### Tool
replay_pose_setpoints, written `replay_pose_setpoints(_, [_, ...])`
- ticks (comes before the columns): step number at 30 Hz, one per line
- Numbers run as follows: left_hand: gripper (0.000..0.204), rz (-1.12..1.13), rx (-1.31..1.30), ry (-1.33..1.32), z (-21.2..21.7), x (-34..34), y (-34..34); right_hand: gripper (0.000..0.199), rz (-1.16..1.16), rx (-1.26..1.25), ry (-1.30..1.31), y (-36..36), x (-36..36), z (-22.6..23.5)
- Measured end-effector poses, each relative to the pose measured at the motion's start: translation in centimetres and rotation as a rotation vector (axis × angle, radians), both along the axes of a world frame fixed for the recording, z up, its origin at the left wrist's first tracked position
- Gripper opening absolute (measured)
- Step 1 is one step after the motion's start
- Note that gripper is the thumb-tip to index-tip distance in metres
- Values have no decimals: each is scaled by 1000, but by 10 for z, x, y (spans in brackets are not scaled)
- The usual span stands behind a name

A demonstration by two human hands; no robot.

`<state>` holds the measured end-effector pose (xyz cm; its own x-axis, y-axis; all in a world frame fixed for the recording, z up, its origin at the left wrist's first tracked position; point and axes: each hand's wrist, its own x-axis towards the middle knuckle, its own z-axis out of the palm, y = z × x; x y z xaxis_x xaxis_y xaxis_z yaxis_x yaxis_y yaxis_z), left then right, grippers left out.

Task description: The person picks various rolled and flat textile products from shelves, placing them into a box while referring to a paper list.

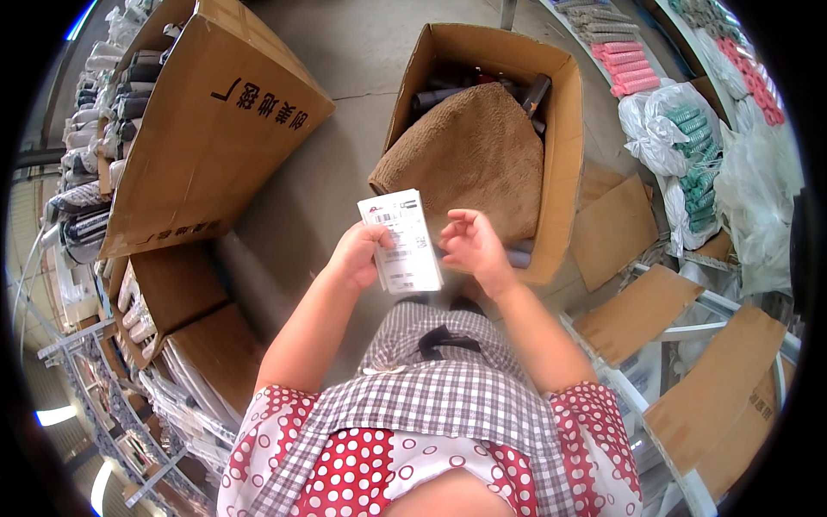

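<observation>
White printed-label stack (408,246) gripped in left hand (355,256), long axis pointing toward brown plush mat (478,142) in cardboard carton (564,164); right hand (479,253) empty, loosely curled, just off stack's right edge.

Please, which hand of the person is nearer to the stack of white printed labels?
The left hand: it holds the stack of white printed labels by its left edge. The right hand is just beyond the right edge, seemingly not touching it.

Labels (410,246) in left hand (356,255), mat (478,151) in box (564,155) ahead
</observation>
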<state>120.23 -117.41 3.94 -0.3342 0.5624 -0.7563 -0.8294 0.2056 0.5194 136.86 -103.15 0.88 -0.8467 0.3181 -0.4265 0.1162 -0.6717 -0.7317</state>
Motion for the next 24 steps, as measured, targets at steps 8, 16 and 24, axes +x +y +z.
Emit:
replay_pose_setpoints(8, [32,-144,227,-127,28,-19,13,26,-133,444,-270,-16,-33,39])
replay_pose_setpoints(16, [35,-208,263,-292,14,-110,-10,23,-442,100,-163,-52,-101,23])
replay_pose_setpoints(24, [36,-272,258,-335,12,-174,-28,66,-208,-67,-117,-70,-162,12])
